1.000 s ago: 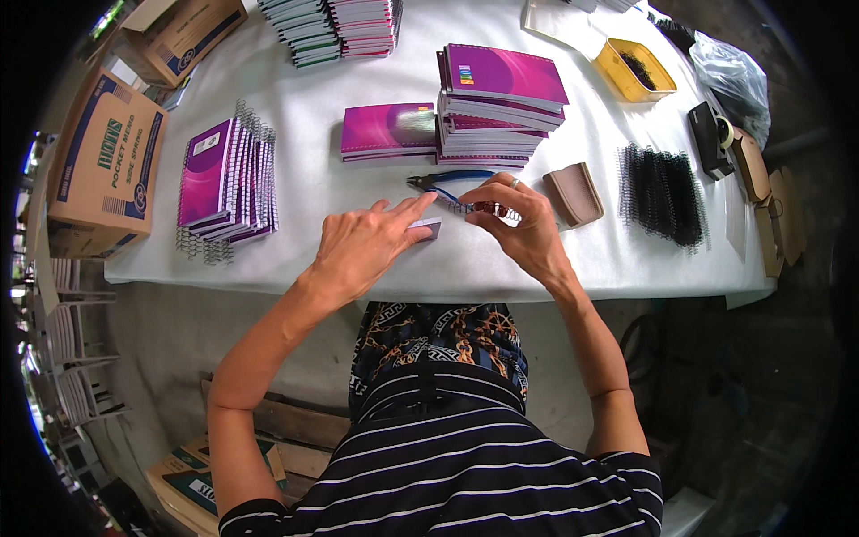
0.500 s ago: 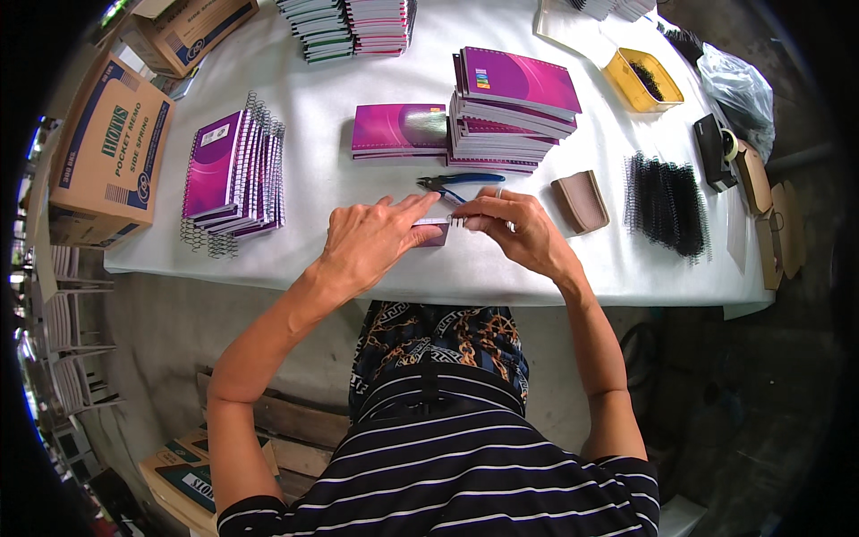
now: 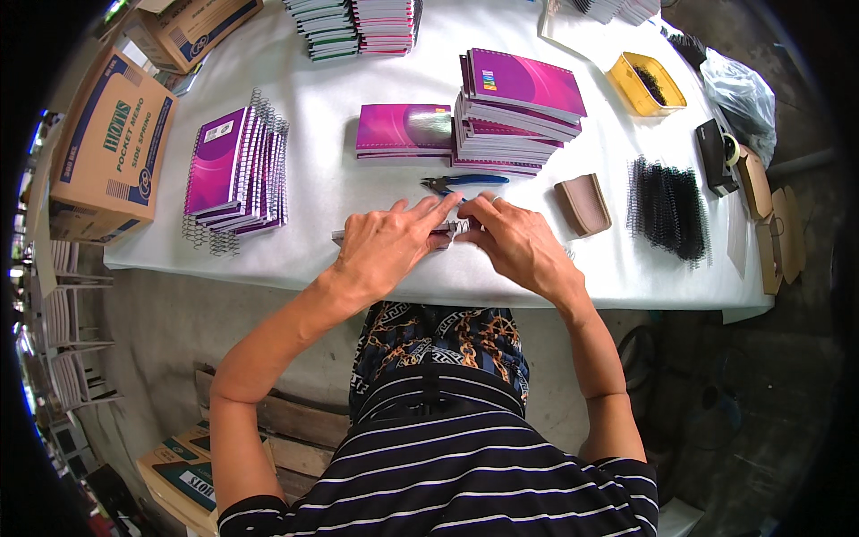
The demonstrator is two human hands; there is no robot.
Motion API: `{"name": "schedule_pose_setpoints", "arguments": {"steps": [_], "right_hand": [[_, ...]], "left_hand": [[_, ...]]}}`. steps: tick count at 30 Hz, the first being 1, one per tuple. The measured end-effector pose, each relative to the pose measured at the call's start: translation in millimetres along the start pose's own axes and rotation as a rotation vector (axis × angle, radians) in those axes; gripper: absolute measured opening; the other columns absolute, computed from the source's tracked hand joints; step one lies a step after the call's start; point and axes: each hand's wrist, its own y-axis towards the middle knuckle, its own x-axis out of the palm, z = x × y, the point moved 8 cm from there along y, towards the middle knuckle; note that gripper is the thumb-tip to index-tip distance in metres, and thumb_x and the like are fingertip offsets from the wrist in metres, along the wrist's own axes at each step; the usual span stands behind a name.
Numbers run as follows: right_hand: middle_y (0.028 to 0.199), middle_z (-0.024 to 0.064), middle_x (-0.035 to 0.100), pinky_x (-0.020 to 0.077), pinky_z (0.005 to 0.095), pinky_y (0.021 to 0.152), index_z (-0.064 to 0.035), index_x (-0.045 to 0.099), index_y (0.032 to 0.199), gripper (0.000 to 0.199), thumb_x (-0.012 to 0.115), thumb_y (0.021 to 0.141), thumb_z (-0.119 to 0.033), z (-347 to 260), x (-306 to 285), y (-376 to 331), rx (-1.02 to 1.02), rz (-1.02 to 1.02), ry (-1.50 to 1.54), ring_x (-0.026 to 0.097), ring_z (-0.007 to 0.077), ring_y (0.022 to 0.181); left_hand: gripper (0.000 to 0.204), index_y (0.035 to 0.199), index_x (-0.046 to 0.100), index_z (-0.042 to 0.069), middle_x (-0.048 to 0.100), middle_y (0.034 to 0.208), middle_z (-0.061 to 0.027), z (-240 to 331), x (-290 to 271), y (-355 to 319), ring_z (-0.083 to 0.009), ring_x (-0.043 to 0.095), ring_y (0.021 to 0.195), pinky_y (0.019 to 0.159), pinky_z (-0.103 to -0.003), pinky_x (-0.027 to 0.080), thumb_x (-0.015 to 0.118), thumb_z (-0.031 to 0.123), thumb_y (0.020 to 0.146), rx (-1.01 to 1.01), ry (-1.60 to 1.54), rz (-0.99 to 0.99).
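Observation:
A small memo notebook (image 3: 339, 237) lies mostly hidden beneath my left hand (image 3: 380, 243), which grips it with the fingers across its top. At its right end a dark spiral binding coil (image 3: 460, 227) sticks out. My right hand (image 3: 517, 240) pinches this coil between thumb and fingers. A faint bit of coil shows to the right of that hand, by the wrist. Just beyond my fingertips lie blue-handled cutting pliers (image 3: 465, 183). A brown, curved block-like piece (image 3: 583, 205) sits right of my right hand.
Purple notebooks are stacked (image 3: 519, 107) behind the pliers. Coil-bound notebooks (image 3: 224, 174) lie at left, beside cardboard boxes (image 3: 114, 148). Loose black coils (image 3: 668, 213), a tape dispenser (image 3: 716, 154) and a yellow tub (image 3: 649, 85) of black bits occupy the right side.
The notebook's left end now shows left of my left hand. My right hand has shifted slightly, fingers turned more over the coil, and more coil shows between the hands.

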Motion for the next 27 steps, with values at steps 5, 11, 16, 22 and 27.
{"name": "schedule_pose_setpoints", "arguments": {"steps": [5,11,16,22,27], "right_hand": [[0.088,0.0137,0.064,0.0495,0.0410,0.067,-0.0001,0.060,0.103,0.015,0.063,0.092,-0.010,-2.2,7.8,-3.3,0.032,-0.179,0.106,0.064,0.0299,0.074],[0.148,0.0022,0.046,0.0419,0.0401,0.113,-0.0099,0.064,0.105,0.048,0.076,0.064,0.012,90.4,-67.6,-34.1,0.123,-0.162,-0.272,0.043,0.0270,0.137],[0.141,0.0037,0.049,0.0308,0.0485,0.119,-0.0171,0.062,0.122,0.070,0.088,0.057,-0.004,159.3,-69.6,-46.6,0.374,-0.426,-0.367,0.032,0.0292,0.143],[0.116,0.0139,0.070,0.0553,0.0387,0.082,-0.0087,0.071,0.119,0.059,0.073,0.081,-0.053,44.5,-27.7,-3.8,-0.183,-0.431,0.568,0.067,0.0268,0.099],[0.106,0.0166,0.073,0.0558,0.0370,0.079,-0.0003,0.071,0.116,0.060,0.060,0.091,-0.054,35.1,4.5,17.7,-0.191,-0.537,0.650,0.069,0.0269,0.092]], "left_hand": [[0.052,0.139,0.054,0.029,0.073,0.107,-0.0045,1.9,6.1,0.2,-0.0271,0.071,0.078,0.064,-0.042,0.058,0.063,0.039,0.089,0.091,-0.026,-0.062],[0.044,0.136,0.056,0.031,0.070,0.119,0.0033,5.6,8.4,-16.1,-0.0265,0.071,0.089,0.070,-0.043,0.058,0.061,0.033,0.092,0.173,-0.210,-0.370],[0.066,0.145,0.047,0.032,0.067,0.126,-0.0008,14.0,1.9,-21.6,-0.0284,0.069,0.102,0.076,-0.039,0.058,0.069,0.034,0.083,0.275,-0.152,-0.188],[0.079,0.148,0.042,0.021,0.065,0.129,-0.0019,-13.8,-1.5,-39.8,-0.0307,0.063,0.115,0.091,-0.040,0.053,0.073,0.038,0.078,0.187,0.083,-0.018],[0.081,0.148,0.043,0.021,0.067,0.124,-0.0059,-15.0,-5.6,-30.4,-0.0310,0.068,0.104,0.079,-0.039,0.057,0.074,0.041,0.076,0.131,0.046,-0.042]]}}
